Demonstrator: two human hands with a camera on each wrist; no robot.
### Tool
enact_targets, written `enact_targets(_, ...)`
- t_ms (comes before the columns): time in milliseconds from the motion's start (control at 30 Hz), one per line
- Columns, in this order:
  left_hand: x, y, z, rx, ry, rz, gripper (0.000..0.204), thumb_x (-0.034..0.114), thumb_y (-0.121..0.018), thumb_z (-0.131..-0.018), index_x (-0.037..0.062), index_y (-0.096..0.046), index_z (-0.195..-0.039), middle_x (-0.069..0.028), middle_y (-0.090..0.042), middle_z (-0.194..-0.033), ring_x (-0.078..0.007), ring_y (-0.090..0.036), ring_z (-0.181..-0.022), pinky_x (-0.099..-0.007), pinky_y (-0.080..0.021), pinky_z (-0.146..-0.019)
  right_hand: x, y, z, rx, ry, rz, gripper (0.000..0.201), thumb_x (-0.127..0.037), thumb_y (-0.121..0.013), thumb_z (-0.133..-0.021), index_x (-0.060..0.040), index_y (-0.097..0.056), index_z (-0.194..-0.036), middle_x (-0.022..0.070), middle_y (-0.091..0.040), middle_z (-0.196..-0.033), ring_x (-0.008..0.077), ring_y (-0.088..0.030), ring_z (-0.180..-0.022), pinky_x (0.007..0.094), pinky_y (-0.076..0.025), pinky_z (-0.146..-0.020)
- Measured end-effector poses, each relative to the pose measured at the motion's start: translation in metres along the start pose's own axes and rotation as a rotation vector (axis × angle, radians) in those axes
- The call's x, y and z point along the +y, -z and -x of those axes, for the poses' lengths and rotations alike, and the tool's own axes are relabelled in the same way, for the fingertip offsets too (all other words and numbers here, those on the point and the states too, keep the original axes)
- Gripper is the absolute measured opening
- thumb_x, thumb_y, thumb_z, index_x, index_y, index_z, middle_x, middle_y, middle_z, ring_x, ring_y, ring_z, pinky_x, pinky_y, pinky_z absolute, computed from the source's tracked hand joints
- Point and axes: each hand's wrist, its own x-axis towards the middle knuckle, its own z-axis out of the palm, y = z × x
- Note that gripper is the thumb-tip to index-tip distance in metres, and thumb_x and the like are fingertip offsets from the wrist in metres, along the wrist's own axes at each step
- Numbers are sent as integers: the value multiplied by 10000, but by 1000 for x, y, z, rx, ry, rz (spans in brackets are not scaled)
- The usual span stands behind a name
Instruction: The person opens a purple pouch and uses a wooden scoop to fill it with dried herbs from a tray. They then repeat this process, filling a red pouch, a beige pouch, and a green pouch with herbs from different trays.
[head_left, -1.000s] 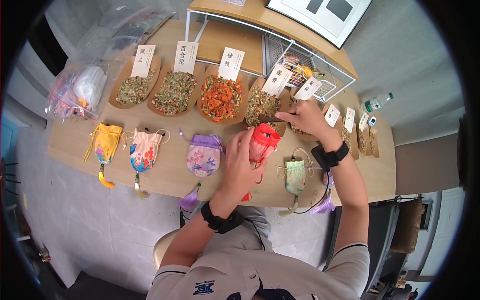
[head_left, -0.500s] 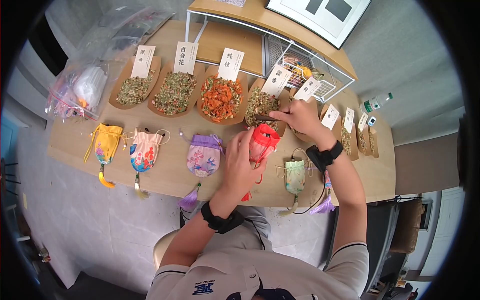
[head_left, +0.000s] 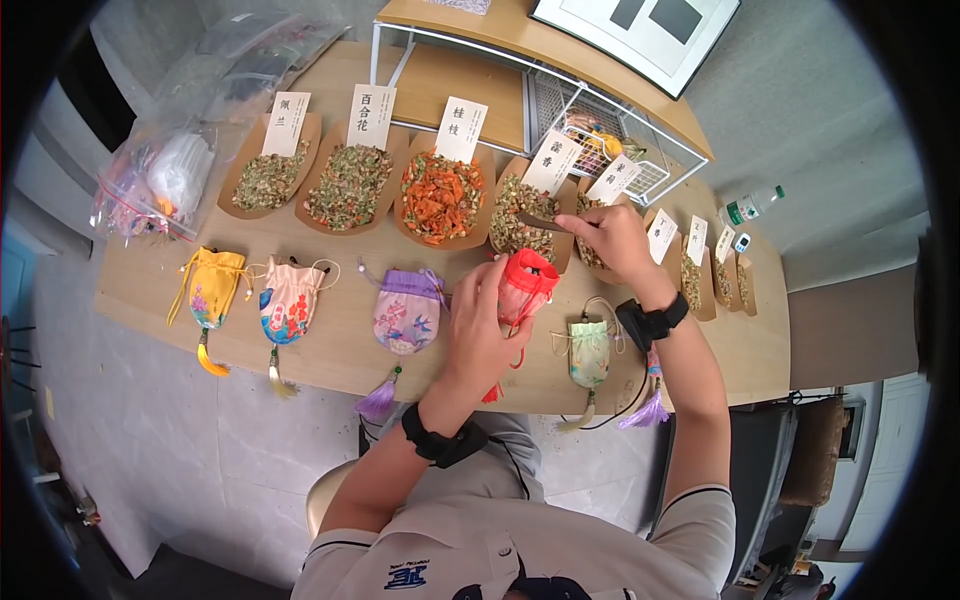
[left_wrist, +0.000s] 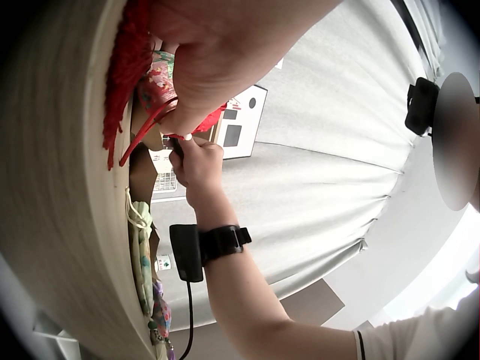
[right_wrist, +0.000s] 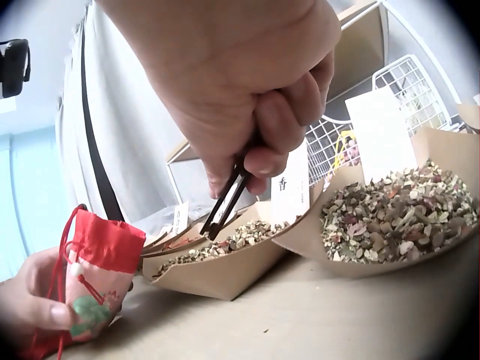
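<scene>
My left hand (head_left: 478,335) grips a red and pink drawstring pouch (head_left: 524,298) upright, its red mouth (right_wrist: 109,241) gathered open at the top. A red cord and tassel (left_wrist: 129,82) hang from it. In my right hand (head_left: 612,240), thumb and fingers pinch a narrow dark brown scoop (head_left: 545,222). Its tip hangs over the fourth paper tray (right_wrist: 225,283), which holds chopped dried herbs (head_left: 515,205) and has a labelled card (head_left: 553,162) standing at its back. The pouch is just in front of this tray. What lies inside the pouch is hidden.
More paper trays of dried herbs line up on both sides, one with orange pieces (head_left: 440,195). Several embroidered pouches lie along the front, including yellow (head_left: 212,290), purple (head_left: 408,310) and green (head_left: 590,350). A white wire rack (head_left: 640,130) and plastic bags (head_left: 160,180) are behind.
My right hand has dipped the scoop low over the fourth tray's front, then raised it a little toward its middle. My left hand and the red pouch have stayed in place.
</scene>
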Motion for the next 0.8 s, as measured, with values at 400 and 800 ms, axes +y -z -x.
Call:
enact_targets(400, 0, 0, -1, 27, -34, -39, 875, 52, -854, -704, 57, -445, -1477, -190, -522, -1353, -393, -543, -1230, -473, -484, -1015, -26, 43, 37, 61, 136, -137, 379, -392, -807, -869, -30, -781, -759, 123, -605, -555, 297, -547, -463, 354, -437, -473)
enact_targets(800, 1, 0, -1, 33, -48, -47, 875, 50, -855, -703, 62, -448, -1477, -186, -526, -1349, -390, -546, -1224, -470, -486, -1012, 11, 19, 5, 22, 42, 71, 446, -480, -764, -884, -49, -796, -775, 160, -635, -597, 329, -618, -534, 414, -478, -517)
